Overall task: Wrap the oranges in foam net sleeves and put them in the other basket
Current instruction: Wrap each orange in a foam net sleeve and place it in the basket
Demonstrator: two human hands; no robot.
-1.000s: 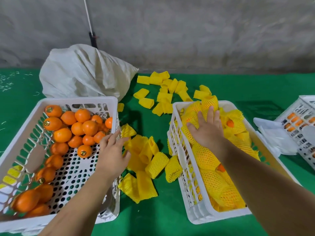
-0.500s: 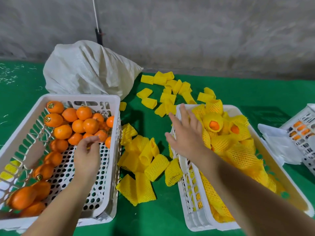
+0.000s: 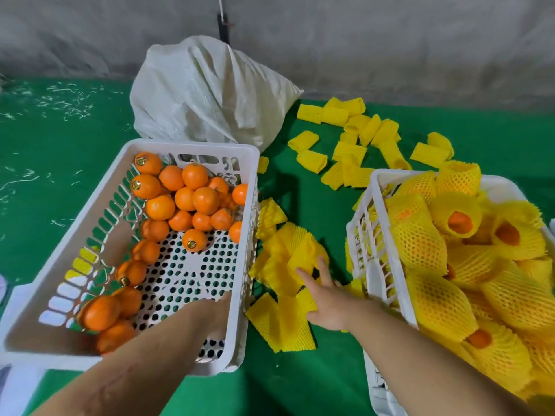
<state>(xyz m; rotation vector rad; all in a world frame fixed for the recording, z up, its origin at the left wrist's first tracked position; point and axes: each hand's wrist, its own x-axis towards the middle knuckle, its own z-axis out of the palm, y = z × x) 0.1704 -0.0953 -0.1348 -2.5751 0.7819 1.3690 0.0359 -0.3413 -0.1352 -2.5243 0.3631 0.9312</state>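
Two bare hands work between two white baskets on a green cloth.

The left hand (image 3: pixel 210 313) reaches into the near end of the white perforated plastic basket (image 3: pixel 192 147); its grip cannot be told. The right hand (image 3: pixel 327 298) lies with fingers spread on the loose yellow foam net sleeves (image 3: pixel 285 265) between the baskets. Bare oranges (image 3: pixel 192 202) crowd that basket's far end. Wrapped oranges (image 3: pixel 459 223) fill the white slotted basket (image 3: pixel 360 235) at the right edge. A white woven sack (image 3: pixel 207 91) sits at the far edge.

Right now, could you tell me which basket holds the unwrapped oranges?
The left basket, where the left hand reaches; its oranges are bare, while the right basket holds netted ones.
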